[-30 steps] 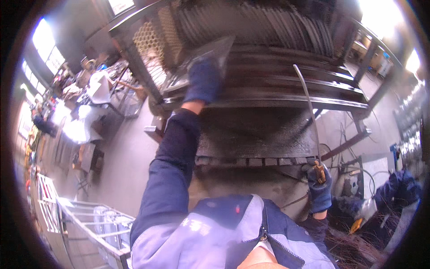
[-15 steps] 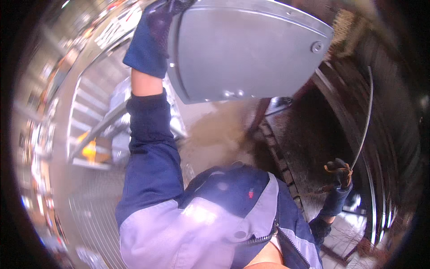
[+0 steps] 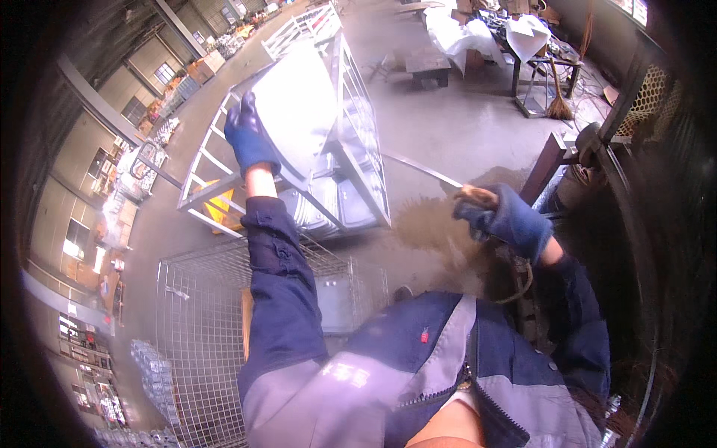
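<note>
My left hand [image 3: 251, 134], in a dark blue glove, is closed on the left edge of a broad metal panel [image 3: 297, 95]. Glare turns most of the panel white. It is held tilted above a metal-framed rack [image 3: 358, 168] in which several grey panels [image 3: 323, 200] stand close together. My right hand [image 3: 502, 218], also gloved, is wrapped around a thin metal rod [image 3: 422, 167] that points away to the left, its far end near the rack. Part of the right hand's fingers is blurred.
A wire mesh basket [image 3: 202, 321] stands close on my left. To the right is dark machinery with a perforated guard [image 3: 648, 104]. Sandy grit [image 3: 429, 224] lies on the floor ahead. A broom [image 3: 559, 104] leans by a cluttered table [image 3: 515, 67] at the back.
The view has turned left, away from the dark machine. The panel has moved from in front of the machine to above the rack. My right hand has come forward, still holding the rod.
</note>
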Demonstrator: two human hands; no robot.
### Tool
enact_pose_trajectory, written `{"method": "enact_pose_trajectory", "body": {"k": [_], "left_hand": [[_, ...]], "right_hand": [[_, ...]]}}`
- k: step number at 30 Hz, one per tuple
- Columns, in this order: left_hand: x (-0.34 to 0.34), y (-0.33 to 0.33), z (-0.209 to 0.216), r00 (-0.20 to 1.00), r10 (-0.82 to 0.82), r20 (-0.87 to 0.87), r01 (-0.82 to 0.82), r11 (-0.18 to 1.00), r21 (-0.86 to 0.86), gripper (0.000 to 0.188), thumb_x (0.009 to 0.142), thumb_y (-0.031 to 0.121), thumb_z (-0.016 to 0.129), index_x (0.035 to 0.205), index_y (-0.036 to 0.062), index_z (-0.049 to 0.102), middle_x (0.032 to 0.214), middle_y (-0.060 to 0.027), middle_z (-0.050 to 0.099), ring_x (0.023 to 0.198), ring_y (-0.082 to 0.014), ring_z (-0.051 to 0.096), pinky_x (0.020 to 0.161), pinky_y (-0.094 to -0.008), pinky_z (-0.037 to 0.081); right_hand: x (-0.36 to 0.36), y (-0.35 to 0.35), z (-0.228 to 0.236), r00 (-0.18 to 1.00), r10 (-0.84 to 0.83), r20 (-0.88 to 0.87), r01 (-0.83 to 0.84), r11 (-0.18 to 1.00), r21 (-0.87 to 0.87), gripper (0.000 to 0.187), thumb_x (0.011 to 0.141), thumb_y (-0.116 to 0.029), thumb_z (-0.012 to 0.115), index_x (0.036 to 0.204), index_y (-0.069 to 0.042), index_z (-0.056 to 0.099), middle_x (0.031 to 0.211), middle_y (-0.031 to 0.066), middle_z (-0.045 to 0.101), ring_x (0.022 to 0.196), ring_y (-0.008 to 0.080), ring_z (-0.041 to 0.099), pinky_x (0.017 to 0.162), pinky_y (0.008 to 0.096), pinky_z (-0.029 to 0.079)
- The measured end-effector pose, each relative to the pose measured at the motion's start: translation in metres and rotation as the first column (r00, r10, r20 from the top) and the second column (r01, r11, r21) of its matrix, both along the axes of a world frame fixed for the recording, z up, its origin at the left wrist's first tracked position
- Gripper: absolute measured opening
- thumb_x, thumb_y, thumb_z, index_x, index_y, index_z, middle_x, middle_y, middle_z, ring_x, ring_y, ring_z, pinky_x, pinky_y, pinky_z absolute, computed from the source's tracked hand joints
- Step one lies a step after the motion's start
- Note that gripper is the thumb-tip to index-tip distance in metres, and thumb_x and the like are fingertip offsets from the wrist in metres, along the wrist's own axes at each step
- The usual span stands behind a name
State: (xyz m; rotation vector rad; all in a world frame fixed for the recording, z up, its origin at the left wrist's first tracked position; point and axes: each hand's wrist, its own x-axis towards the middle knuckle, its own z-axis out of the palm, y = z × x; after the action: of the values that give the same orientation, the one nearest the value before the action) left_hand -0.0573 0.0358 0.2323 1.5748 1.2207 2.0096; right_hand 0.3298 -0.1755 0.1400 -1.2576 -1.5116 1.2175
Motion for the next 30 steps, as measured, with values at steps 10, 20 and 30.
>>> {"method": "enact_pose_trajectory", "body": {"k": [10, 20, 30], "left_hand": [[-0.083, 0.005, -0.076, 0.947, -0.034, 0.320, 0.081, 0.988, -0.134, 0.066, 0.090, 0.049, 0.059, 0.130, -0.0008, 0.045, 0.130, -0.0161, 0.050, 0.118, -0.0226, 0.048, 0.100, -0.0403, 0.039], [-0.139, 0.018, -0.114, 0.959, 0.025, 0.283, -0.010, 0.999, -0.053, 0.051, 0.092, 0.041, 0.061, 0.114, -0.0037, 0.052, 0.121, -0.0158, 0.057, 0.113, -0.0240, 0.052, 0.100, -0.0377, 0.038], [-0.149, 0.020, -0.116, 0.948, 0.085, 0.308, -0.057, 0.994, -0.098, 0.051, 0.095, 0.036, 0.056, 0.121, -0.0069, 0.050, 0.126, -0.0196, 0.055, 0.121, -0.0248, 0.050, 0.106, -0.0375, 0.035]], "right_hand": [[-0.065, 0.097, 0.022, 0.959, 0.131, 0.250, -0.097, 0.985, -0.143, 0.019, 0.087, -0.011, 0.060, 0.102, -0.003, 0.069, 0.075, 0.0062, 0.067, 0.054, 0.0121, 0.061, 0.047, 0.0256, 0.048], [-0.156, 0.196, 0.061, 0.945, 0.169, 0.279, -0.143, 0.984, -0.108, 0.038, 0.092, -0.042, 0.057, 0.108, -0.008, 0.067, 0.067, 0.0029, 0.063, 0.053, 0.0105, 0.055, 0.046, 0.0254, 0.043], [-0.162, 0.283, 0.033, 0.866, 0.003, 0.499, 0.033, 0.997, -0.063, 0.037, 0.092, -0.039, 0.057, 0.113, -0.009, 0.066, 0.070, 0.0053, 0.059, 0.055, 0.0129, 0.052, 0.044, 0.0264, 0.041]]}}
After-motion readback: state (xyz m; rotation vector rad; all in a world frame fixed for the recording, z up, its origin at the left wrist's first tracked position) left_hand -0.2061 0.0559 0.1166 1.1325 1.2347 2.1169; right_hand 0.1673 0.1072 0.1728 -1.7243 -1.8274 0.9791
